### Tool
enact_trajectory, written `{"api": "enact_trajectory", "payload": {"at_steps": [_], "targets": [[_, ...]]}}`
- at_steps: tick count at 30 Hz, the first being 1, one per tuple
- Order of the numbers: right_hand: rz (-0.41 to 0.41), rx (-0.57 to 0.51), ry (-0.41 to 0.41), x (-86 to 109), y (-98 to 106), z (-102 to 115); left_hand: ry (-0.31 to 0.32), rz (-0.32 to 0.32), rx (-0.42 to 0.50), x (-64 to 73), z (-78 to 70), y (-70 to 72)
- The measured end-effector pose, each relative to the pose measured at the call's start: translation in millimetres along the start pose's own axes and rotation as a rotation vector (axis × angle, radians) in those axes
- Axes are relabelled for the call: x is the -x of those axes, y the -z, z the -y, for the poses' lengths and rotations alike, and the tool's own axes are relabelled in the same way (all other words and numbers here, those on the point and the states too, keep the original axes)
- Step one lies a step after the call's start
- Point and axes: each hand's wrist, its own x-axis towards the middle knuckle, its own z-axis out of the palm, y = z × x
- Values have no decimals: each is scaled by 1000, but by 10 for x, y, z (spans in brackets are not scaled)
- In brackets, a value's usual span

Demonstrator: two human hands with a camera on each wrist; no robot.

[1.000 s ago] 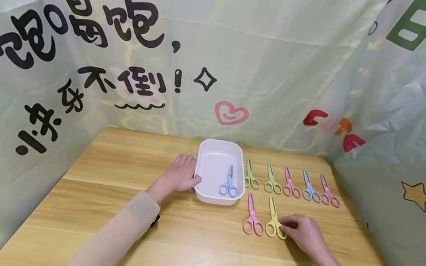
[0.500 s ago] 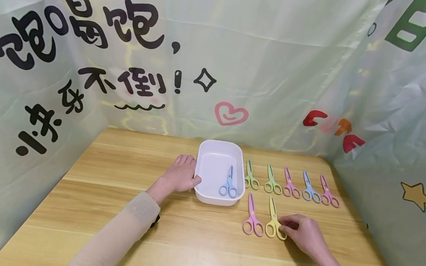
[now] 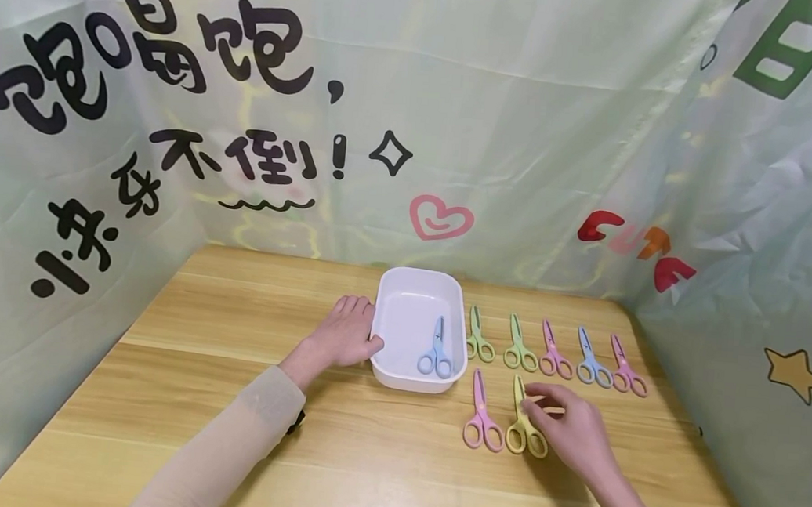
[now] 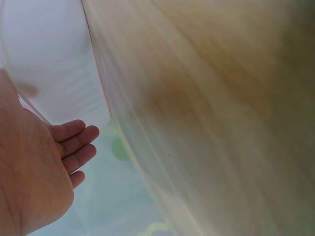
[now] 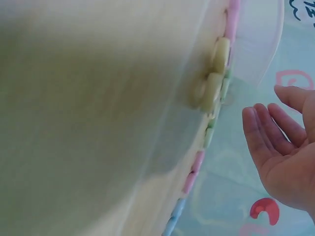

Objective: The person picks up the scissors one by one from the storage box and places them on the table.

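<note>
In the head view, my left hand (image 3: 346, 332) is at the left side of a white plastic tray (image 3: 383, 377), its thumb over the rim. The left wrist view shows the fingers (image 4: 78, 142) extended beside the wall. Blue scissors (image 3: 436, 358) lie inside the tray. My right hand (image 3: 571, 426) hovers over yellow scissors (image 3: 517, 426) lying on the table, partly covering them. In the right wrist view its fingers (image 5: 266, 130) are loosely bent and apart from the scissors. Pink scissors (image 3: 481, 416) lie just left of the yellow pair.
Behind, a row holds two green scissors (image 3: 515, 344), pink scissors (image 3: 552, 350), blue scissors (image 3: 589, 361) and another pink pair (image 3: 626, 369) at the right end. The wooden table (image 3: 233, 296) meets printed cloth (image 3: 527, 136) at the back and both sides.
My right hand has left the yellow scissors' right handle loop and moved up and forward, toward the blades. The scissors lie where they were. My left hand and the tray have not moved.
</note>
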Motion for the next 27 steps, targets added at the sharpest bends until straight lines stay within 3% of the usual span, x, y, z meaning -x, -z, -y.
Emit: {"api": "enact_trajectory", "payload": {"at_steps": [12,18,27], "targets": [[-24,-92,71,-238,-130,322,-6,3,-9,-17,13,-3],[-5,-131,156,-402,-221,470,-3,8,0,-13,8,3],[53,-153,190,-617,-384,706,0,15,8,-9,6,0]]}}
